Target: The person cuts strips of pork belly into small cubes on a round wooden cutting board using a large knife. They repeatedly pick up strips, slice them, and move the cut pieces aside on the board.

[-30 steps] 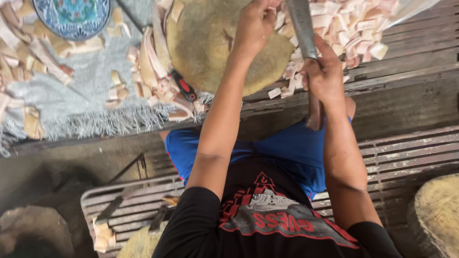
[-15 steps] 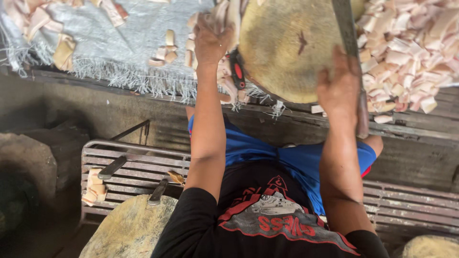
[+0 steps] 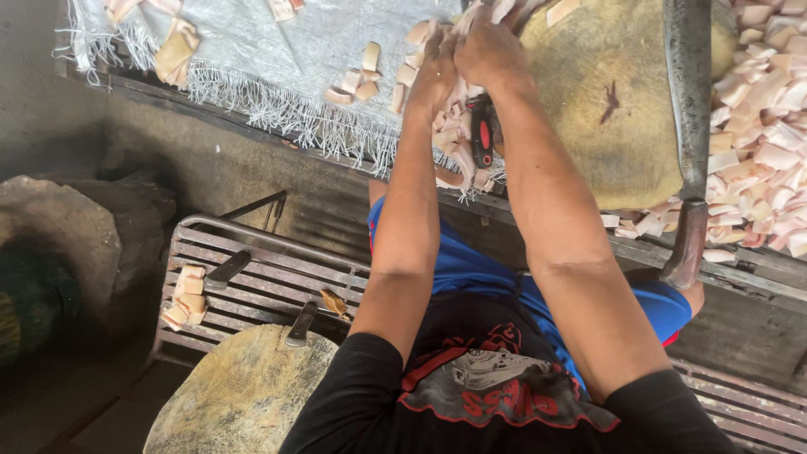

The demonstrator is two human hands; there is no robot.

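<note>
My left hand (image 3: 433, 71) and my right hand (image 3: 492, 50) are pressed together at the left rim of a round wooden chopping block (image 3: 614, 126). Both close on a bunch of pale meat strips (image 3: 458, 143) heaped there. A long cleaver (image 3: 688, 92) lies across the block on the right, apart from both hands. Its dark handle (image 3: 683, 248) hangs over the near edge. A pile of cut pale pieces (image 3: 761, 143) lies to the right of the block. A small red and black tool (image 3: 482, 130) sits among the strips under my right wrist.
A white woven sheet with a frayed edge (image 3: 277, 50) carries a few scattered pieces. Below, a metal rack (image 3: 261, 269) holds some pieces (image 3: 185, 298) and two knives (image 3: 227, 269) (image 3: 300, 324). A second round block (image 3: 244, 395) stands at the lower left.
My right hand has let go of the cleaver, which now rests on the block. That hand moved left to join my left hand at the strips. The view has shifted.
</note>
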